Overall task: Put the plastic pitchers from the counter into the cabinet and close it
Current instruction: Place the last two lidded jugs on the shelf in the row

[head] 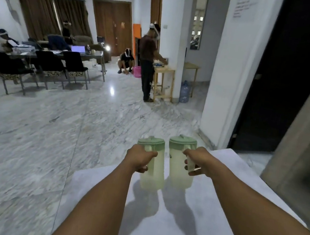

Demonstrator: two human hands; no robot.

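Two pale green plastic pitchers with green lids stand side by side near the far edge of a white counter (184, 231). My left hand (139, 159) is closed around the handle of the left pitcher (154, 175). My right hand (196, 161) grips the handle of the right pitcher (178, 164). Both pitchers are upright, and their bases seem to rest on or just above the counter top. No cabinet is in view.
Beyond the counter lies a marble floor (47, 142). A white pillar (234, 68) and a dark doorway (291, 76) stand to the right. Far off are a table with black chairs (48, 64), a wooden table (164, 82), a water jug (185, 91) and several people.
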